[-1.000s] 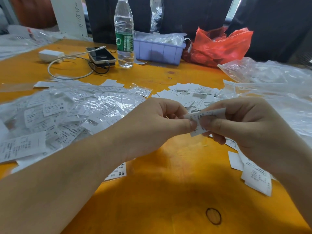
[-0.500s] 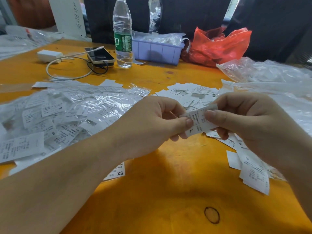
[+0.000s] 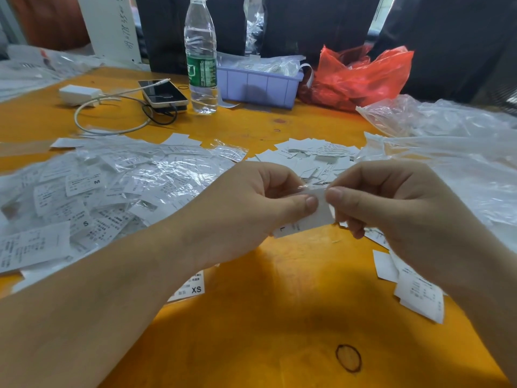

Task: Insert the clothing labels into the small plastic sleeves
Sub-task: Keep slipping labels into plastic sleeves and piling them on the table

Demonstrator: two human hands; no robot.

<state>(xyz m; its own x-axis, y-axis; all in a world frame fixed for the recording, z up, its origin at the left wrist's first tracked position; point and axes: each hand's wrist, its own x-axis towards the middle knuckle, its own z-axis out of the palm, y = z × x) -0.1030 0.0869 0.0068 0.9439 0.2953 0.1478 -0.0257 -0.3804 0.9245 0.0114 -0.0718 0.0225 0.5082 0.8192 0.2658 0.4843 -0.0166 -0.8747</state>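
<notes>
Your left hand (image 3: pixel 251 208) and right hand (image 3: pixel 391 203) both pinch one white label (image 3: pixel 305 221) marked L, thumbs meeting at its top edge, the label hanging below your grip above the desk (image 3: pixel 279 317). Sleeved labels (image 3: pixel 112 186) are heaped to your left, loose labels (image 3: pixel 310 158) just behind, and a water bottle (image 3: pixel 201 57) stands farther back.

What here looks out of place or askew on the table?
One label marked XS lies alone on the orange table, partly under the left forearm, apart from the sleeved pile and the loose labels. Nothing looks spilled or damaged.
</notes>
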